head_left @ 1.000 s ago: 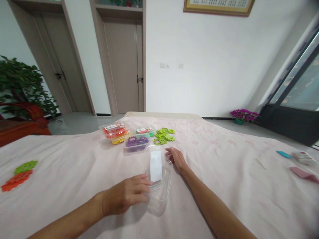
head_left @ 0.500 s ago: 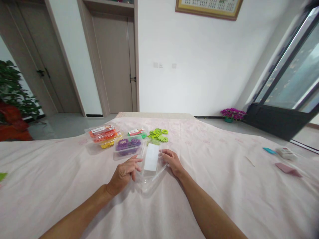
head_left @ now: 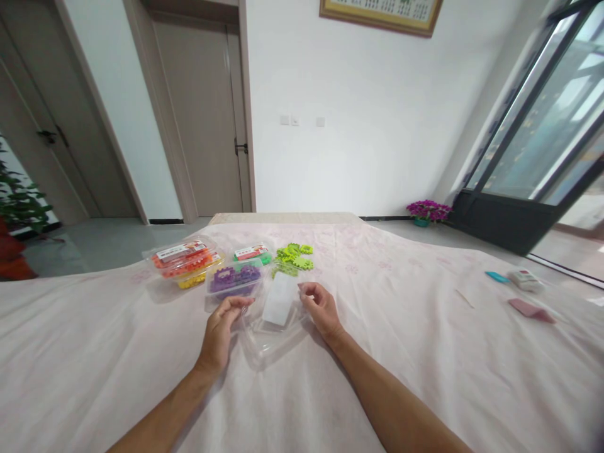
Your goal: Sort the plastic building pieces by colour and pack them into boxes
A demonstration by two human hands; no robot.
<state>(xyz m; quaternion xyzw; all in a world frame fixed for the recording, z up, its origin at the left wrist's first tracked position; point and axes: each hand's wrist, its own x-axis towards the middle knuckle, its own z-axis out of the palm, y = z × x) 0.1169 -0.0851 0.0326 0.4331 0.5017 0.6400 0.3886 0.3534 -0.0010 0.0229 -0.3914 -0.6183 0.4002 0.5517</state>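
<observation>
A clear plastic box [head_left: 271,327] with a white label on its lid lies on the pink cloth in front of me. My left hand [head_left: 221,327] grips its left edge with bent fingers. My right hand [head_left: 318,305] pinches the lid's right edge at the far corner, fingers curled. Just beyond the clear box stands a box of purple pieces [head_left: 233,280], and loose lime-green pieces [head_left: 292,255] lie behind it.
A box of orange and yellow pieces [head_left: 182,261] and a green box [head_left: 252,253] sit at the back left. A teal item [head_left: 496,276], a small white box [head_left: 523,279] and a pink card [head_left: 528,308] lie far right. Doors, a wall and a window are behind.
My view has swung right and the clear box has slid farther from me. My left hand went from the box's near end to its left edge; my right fingers have curled onto the lid.
</observation>
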